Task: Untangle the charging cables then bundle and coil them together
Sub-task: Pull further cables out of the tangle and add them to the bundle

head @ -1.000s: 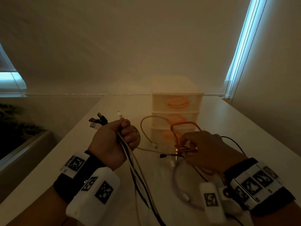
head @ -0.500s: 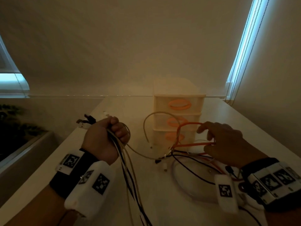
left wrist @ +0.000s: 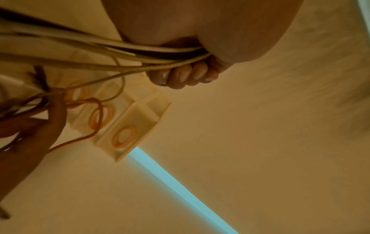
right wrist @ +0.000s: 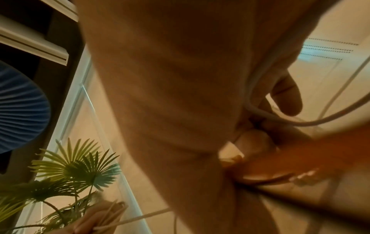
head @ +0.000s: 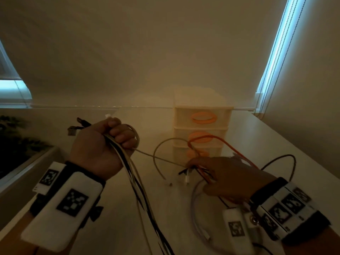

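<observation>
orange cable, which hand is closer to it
Right. The right hand sits directly under the orange cable, whose loop rises from its fingers and passes over its back. The left hand is off to the side, gripping a bundle of white and black cables.

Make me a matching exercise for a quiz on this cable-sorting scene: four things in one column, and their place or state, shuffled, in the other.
Things:
1. left hand
2. orange cable
3. drawer unit
4. right hand

Places or states:
A. stands at the back of the white table, three drawers with orange handles
B. fist closed round a bundle of black and white cables
C. arches up in a loop in front of the drawers
D. low over the table, fingers pinching a cluster of cable ends

Pairs: 1-B, 2-C, 3-A, 4-D
</observation>
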`<action>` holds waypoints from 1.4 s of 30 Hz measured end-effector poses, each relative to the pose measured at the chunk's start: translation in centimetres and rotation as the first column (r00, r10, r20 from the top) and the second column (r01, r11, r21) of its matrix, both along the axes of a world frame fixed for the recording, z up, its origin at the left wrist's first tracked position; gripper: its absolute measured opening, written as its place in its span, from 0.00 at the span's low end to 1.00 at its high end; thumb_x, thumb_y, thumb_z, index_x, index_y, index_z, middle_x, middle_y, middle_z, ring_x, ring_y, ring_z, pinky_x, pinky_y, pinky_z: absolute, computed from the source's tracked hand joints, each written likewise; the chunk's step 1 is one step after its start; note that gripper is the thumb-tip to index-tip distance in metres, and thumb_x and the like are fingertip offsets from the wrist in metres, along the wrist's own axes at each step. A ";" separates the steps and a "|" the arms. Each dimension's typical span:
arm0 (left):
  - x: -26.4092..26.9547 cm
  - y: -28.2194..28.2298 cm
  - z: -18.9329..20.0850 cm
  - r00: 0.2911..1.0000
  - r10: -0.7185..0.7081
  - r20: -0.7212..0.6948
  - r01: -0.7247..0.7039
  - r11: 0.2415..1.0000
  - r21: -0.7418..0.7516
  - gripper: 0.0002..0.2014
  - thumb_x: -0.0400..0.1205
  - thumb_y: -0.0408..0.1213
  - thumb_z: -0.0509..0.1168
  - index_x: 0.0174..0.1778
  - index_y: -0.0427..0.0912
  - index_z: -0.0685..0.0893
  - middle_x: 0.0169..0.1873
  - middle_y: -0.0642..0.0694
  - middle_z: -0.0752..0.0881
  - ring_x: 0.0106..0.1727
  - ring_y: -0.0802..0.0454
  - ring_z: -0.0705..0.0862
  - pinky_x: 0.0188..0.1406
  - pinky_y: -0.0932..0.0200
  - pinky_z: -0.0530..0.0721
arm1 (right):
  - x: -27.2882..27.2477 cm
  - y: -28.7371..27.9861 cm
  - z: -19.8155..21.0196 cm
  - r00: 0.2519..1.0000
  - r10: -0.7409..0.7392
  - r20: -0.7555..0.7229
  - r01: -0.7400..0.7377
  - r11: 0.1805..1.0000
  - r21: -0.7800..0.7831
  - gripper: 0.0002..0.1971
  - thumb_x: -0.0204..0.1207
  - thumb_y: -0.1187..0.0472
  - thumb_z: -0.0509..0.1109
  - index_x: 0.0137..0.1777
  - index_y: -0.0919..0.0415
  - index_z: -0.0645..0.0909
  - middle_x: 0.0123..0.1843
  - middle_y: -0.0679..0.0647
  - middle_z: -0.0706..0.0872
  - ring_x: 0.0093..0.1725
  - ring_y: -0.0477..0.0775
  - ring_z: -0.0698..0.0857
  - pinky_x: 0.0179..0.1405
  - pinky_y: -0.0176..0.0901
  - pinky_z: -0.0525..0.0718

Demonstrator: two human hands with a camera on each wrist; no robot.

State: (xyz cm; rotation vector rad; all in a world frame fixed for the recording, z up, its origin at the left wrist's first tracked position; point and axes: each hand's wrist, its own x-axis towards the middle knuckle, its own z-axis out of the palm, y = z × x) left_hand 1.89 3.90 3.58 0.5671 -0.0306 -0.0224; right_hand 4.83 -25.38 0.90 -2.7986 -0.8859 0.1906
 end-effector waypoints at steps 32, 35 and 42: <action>-0.5 -4.1 -1.5 0.979 -0.187 0.082 0.188 0.982 -0.002 0.16 0.86 0.39 0.52 0.31 0.46 0.70 0.27 0.52 0.63 0.27 0.55 0.63 0.28 0.61 0.63 | -2.4 2.8 -0.4 0.935 0.130 -0.331 0.075 0.837 0.541 0.13 0.86 0.58 0.65 0.41 0.56 0.87 0.30 0.41 0.82 0.27 0.38 0.77 0.28 0.30 0.74; -0.8 -3.9 -1.4 0.940 -0.316 0.129 0.306 0.947 0.094 0.16 0.87 0.41 0.52 0.33 0.46 0.70 0.26 0.52 0.67 0.26 0.55 0.66 0.27 0.60 0.65 | -1.1 2.2 -0.7 0.985 -0.098 -0.142 0.156 0.859 0.487 0.11 0.84 0.53 0.66 0.41 0.50 0.85 0.30 0.33 0.84 0.29 0.32 0.81 0.28 0.25 0.75; -2.1 -6.1 -2.7 0.862 -0.505 -0.038 0.417 0.666 0.619 0.17 0.88 0.39 0.56 0.32 0.39 0.73 0.44 0.26 0.87 0.46 0.30 0.87 0.52 0.41 0.83 | -0.5 2.9 -1.8 0.983 -0.185 0.019 0.105 0.639 0.762 0.08 0.81 0.55 0.72 0.40 0.54 0.84 0.27 0.45 0.82 0.26 0.40 0.78 0.29 0.32 0.75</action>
